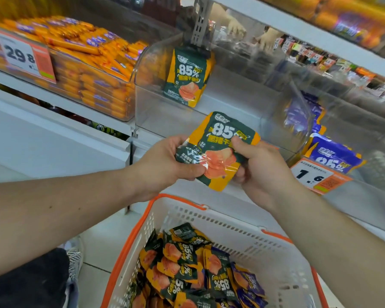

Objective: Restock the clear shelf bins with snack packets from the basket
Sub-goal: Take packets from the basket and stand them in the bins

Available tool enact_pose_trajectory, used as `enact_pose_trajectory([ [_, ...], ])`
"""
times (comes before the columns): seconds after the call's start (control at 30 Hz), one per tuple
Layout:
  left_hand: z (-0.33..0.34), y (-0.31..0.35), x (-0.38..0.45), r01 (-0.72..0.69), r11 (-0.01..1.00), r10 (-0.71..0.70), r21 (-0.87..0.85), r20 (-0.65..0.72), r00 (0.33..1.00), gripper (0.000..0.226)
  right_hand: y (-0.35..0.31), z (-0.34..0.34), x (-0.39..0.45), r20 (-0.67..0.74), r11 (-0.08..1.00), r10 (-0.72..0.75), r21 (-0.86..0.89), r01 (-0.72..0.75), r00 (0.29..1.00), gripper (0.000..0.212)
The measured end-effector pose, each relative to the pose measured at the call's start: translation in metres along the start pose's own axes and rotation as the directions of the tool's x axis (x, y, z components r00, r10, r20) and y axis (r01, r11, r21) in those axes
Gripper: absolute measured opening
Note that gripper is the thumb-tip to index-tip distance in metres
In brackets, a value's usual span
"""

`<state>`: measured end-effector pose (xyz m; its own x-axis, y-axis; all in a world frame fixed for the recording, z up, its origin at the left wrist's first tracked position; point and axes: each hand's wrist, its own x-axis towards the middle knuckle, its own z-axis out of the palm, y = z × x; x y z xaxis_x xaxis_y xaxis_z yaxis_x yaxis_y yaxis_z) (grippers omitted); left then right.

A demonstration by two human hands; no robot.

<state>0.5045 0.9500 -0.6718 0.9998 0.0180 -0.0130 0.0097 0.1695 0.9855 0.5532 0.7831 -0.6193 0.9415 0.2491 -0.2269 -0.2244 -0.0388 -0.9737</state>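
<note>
Above the basket [242,232], the left hand [165,165] and right hand [260,167] both pinch green-and-orange snack packets [222,152], seemingly two stacked, just before the clear bin [156,116] holding one upright packet [188,76].

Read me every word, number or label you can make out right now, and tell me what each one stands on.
"85%": green-and-orange packet held by both hands, left hand, right hand.
"85%": packet standing in the clear bin.
"85%": packets in the basket.
"85%": purple packet.
"29.8": price tag on the sausage bin.
"1.6": price tag below the purple packets.
Chinese characters, small print, distant tags: too blurred.
</note>
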Motion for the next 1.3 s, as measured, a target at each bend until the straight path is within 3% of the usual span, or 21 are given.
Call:
enact_pose_trajectory([
  [0.13, 0.0, 0.017, 0.0, -0.102, 0.995, 0.104, 0.022, -0.117, 0.988, 0.062, -0.007, -0.003, -0.008, 0.024, 0.96, 0.111, 0.257, -0.114, 0.993, 0.009],
  [0.23, 0.005, 0.022, -0.002, -0.089, 0.996, 0.084, -0.023, -0.155, 0.984, 0.048, -0.008, -0.002, -0.012, -0.035, 0.918, 0.091, 0.391, -0.07, 0.995, 0.01],
  [0.33, 0.009, 0.02, -0.004, -0.027, 0.995, 0.017, -0.091, -0.107, 0.994, 0.015, -0.006, 0.002, -0.013, -0.062, 0.903, 0.088, 0.427, -0.053, 0.994, 0.011],
  [0.4, 0.01, 0.015, -0.003, -0.028, 0.995, 0.016, -0.099, -0.121, 0.993, 0.012, -0.004, 0.003, -0.014, -0.047, 0.895, 0.108, 0.44, -0.076, 0.993, 0.012],
  [0.53, 0.006, 0.011, 0.0, -0.041, 0.996, 0.028, -0.079, -0.16, 0.987, 0.011, -0.003, 0.001, -0.011, -0.044, 0.937, 0.087, 0.344, -0.066, 0.995, 0.008],
  [0.67, 0.001, 0.014, 0.007, -0.061, 0.997, 0.071, 0.05, -0.222, 0.972, 0.01, -0.021, 0.004, 0.002, -0.057, 0.987, -0.015, 0.16, 0.024, 0.998, 0.008],
  [0.8, -0.005, 0.02, 0.017, -0.157, 0.958, 0.238, 0.241, -0.357, 0.903, 0.016, -0.046, 0.017, 0.023, -0.044, 0.993, -0.059, 0.1, 0.063, 0.997, 0.008],
  [0.87, -0.014, 0.017, 0.023, -0.246, 0.79, 0.52, 0.562, -0.401, 0.754, 0.009, -0.059, 0.022, 0.035, -0.097, 0.993, -0.059, 0.093, 0.068, 0.994, 0.011],
  [0.93, -0.023, 0.011, 0.033, -0.21, 0.466, 0.74, 0.86, -0.248, 0.626, 0.043, -0.071, 0.024, 0.051, -0.147, 0.995, -0.065, 0.07, 0.076, 0.987, 0.014],
  [1.03, -0.031, 0.001, 0.048, -0.136, 0.15, 0.755, 0.979, -0.024, 0.655, 0.072, -0.082, 0.026, 0.082, -0.168, 0.996, -0.094, -0.018, 0.092, 0.981, 0.014],
  [1.17, -0.035, -0.01, 0.059, -0.082, -0.019, 0.703, 0.996, 0.072, 0.708, 0.083, -0.085, 0.031, 0.126, -0.144, 0.951, -0.19, -0.272, 0.146, 0.971, 0.017],
  [1.23, -0.037, -0.015, 0.062, -0.067, -0.047, 0.726, 0.997, 0.08, 0.684, 0.081, -0.084, 0.036, 0.145, -0.1, 0.862, -0.26, -0.472, 0.184, 0.96, 0.014],
  [1.3, -0.038, -0.016, 0.065, -0.065, -0.05, 0.753, 0.997, 0.081, 0.653, 0.08, -0.083, 0.044, 0.16, -0.048, 0.802, -0.28, -0.561, 0.206, 0.959, 0.012],
])
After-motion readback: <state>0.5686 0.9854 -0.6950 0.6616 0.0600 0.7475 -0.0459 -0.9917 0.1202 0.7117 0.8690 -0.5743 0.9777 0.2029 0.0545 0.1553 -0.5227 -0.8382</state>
